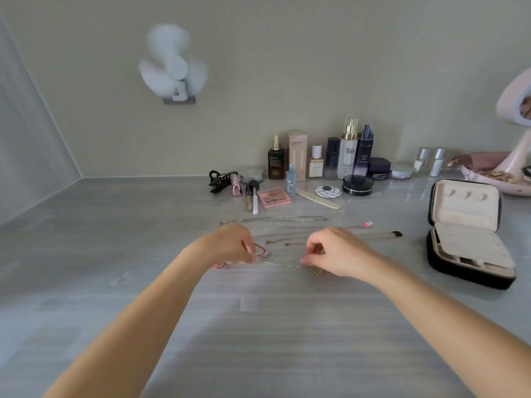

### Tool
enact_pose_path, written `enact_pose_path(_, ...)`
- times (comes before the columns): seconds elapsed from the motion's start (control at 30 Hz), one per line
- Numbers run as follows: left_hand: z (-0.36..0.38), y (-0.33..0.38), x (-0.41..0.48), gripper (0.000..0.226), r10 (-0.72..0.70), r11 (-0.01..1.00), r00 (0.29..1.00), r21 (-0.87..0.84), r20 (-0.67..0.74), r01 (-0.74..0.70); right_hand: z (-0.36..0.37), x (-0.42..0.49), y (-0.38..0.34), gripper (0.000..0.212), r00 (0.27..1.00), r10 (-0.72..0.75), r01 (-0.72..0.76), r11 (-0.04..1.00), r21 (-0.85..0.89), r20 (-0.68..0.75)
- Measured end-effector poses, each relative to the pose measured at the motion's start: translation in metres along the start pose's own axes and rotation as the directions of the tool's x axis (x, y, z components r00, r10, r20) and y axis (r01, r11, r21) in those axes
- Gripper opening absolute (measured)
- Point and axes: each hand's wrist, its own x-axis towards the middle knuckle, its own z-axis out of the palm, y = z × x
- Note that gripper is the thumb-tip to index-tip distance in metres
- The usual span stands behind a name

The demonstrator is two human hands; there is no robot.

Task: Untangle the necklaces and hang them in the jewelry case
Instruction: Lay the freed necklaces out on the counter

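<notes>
On the desk [258, 326], left hand [230, 244] and right hand [336, 251] — fingers [313, 254] together — pinch one necklace [283, 264].

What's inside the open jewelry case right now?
The jewelry case shows beige lining: small hooks in the lid, none holding a necklace, and a beige flap over the base. Only a strip of compartments shows at the front; whatever lies under the flap is hidden.

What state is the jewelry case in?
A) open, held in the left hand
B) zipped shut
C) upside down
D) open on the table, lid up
D: the jewelry case sits open on the table with its lid up, apart from the left hand pinching the red cord and the right hand pinching a thin chain.
</notes>
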Motion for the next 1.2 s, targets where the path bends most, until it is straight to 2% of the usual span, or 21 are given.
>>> enact_pose_path(0.13, 0.011, -0.005, -0.006, 0.016, 0.012, 0.999, 0.997, 0.032, -0.075, -0.01, 0.002, 0.003, -0.004, 0.019, 0.994, 0.078, -0.073, 0.995, -0.07, 0.072)
enact_pose_path(0.23, 0.015, -0.01, -0.007, 0.006, 0.013, 0.993, 0.988, -0.114, -0.154, -0.031, -0.004, 0.0, 0.005, 0.007, 0.989, 0.141, -0.138, 0.987, -0.078, 0.035)
enact_pose_path(0.33, 0.014, -0.015, -0.011, 0.007, -0.017, 0.985, 0.977, -0.169, -0.212, -0.02, -0.002, -0.004, 0.008, 0.008, 0.989, 0.134, -0.131, 0.99, -0.052, 0.056)
enact_pose_path(0.53, 0.002, -0.027, -0.02, 0.011, -0.122, 0.959, 0.956, -0.279, -0.268, 0.044, 0.006, -0.009, 0.004, 0.004, 0.996, 0.091, -0.091, 0.995, -0.028, -0.001)
enact_pose_path(0.6, -0.003, -0.029, -0.022, 0.009, -0.159, 0.954, 0.938, -0.293, -0.307, 0.066, 0.005, -0.011, 0.002, 0.009, 0.995, 0.103, -0.104, 0.994, -0.021, -0.014)
enact_pose_path(0.73, -0.008, -0.036, -0.024, 0.012, -0.261, 0.956, 0.891, -0.23, -0.371, 0.184, 0.006, -0.014, 0.001, 0.011, 0.993, 0.111, -0.11, 0.993, -0.048, 0.027)
enact_pose_path(0.87, -0.003, -0.038, -0.024, 0.016, -0.287, 0.958, 0.884, -0.094, -0.369, 0.272, 0.007, -0.014, 0.002, 0.015, 0.993, 0.109, -0.107, 0.993, -0.041, 0.043)
enact_pose_path(0.93, 0.002, -0.032, -0.023, 0.025, -0.242, 0.97, 0.859, -0.087, -0.451, 0.228, 0.004, -0.015, 0.003, 0.016, 0.995, 0.097, -0.097, 0.995, -0.009, 0.022)
enact_pose_path(1.03, 0.008, -0.012, -0.025, 0.024, -0.096, 0.989, 0.833, -0.149, -0.545, 0.016, -0.002, -0.015, 0.002, 0.013, 0.995, 0.095, -0.094, 0.988, 0.124, -0.002)
enact_pose_path(1.1, 0.012, 0.004, -0.028, 0.017, -0.014, 0.967, 0.866, -0.228, -0.5, -0.116, -0.009, -0.016, 0.001, 0.014, 0.997, 0.076, -0.069, 0.969, 0.238, -0.019)
enact_pose_path(1.2, 0.015, 0.02, -0.028, 0.014, 0.087, 0.938, 0.917, -0.277, -0.389, -0.206, -0.024, -0.018, 0.001, 0.02, 0.996, 0.007, 0.021, 0.953, 0.304, -0.093)
